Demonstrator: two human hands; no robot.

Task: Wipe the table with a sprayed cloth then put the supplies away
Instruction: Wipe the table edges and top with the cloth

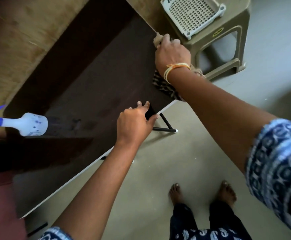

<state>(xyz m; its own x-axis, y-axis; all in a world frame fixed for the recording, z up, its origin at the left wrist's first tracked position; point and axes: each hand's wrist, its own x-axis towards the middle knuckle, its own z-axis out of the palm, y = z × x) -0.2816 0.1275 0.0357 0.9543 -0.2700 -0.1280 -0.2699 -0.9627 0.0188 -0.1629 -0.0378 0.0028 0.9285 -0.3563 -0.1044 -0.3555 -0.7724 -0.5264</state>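
Mid-wipe: right hand (172, 54) grip closed round the patterned cloth (160, 85) at the worktop (92, 80) far corner, left hand (134, 123) grip clasping the near edge, spray bottle (26, 124) well left of both grips, supplies not yet away.

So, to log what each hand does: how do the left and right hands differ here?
The right hand grips the cloth at the table's far corner; the left hand holds no cloth and grips the near table edge. The right wrist wears thread bands; the left wrist is bare. Both touch the same table.
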